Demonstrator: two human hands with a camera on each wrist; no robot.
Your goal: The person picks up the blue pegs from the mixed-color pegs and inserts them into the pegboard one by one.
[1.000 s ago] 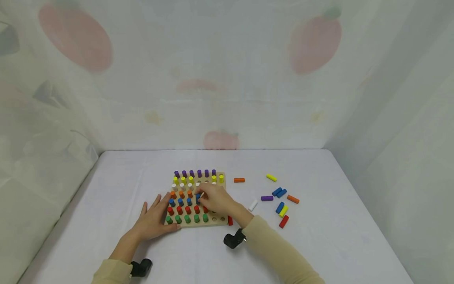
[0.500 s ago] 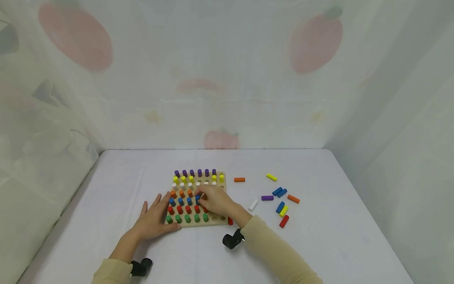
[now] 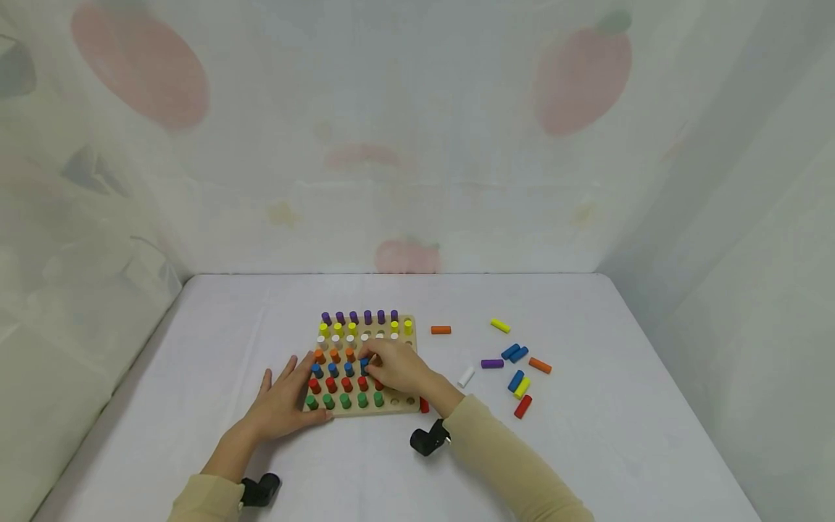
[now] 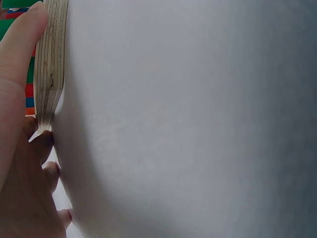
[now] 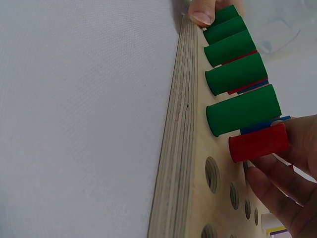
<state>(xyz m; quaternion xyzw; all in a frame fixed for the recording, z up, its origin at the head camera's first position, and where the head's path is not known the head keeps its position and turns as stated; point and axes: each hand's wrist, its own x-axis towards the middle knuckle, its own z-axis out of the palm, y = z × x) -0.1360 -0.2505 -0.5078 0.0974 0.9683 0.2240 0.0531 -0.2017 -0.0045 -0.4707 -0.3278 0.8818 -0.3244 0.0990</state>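
A wooden pegboard [image 3: 402,408] lies on the table with rows of coloured pegs standing in its holes. My right hand [image 3: 399,365] reaches over it from the right and pinches a blue peg [image 3: 364,367] at the blue row, right of the three upright blue ones. In the right wrist view a red peg [image 5: 258,143] stands just beside those fingers, with a line of green pegs [image 5: 243,109] along the near edge. The left hand [image 3: 279,412] rests against the board's left side, fingers spread along the edge and thumb [image 4: 22,49] at the near corner.
Loose pegs lie right of the board: an orange peg [image 3: 441,330], a white peg [image 3: 466,376], a purple peg [image 3: 492,364], a red peg [image 3: 523,407] and several more. Another red peg [image 3: 425,406] lies at the board's right edge, partly hidden. Bare holes [image 5: 212,175] show at the near right.
The right wrist has shifted very slightly left, and the pinched blue peg appears a touch lower. My left hand and the loose pegs stay as they were.
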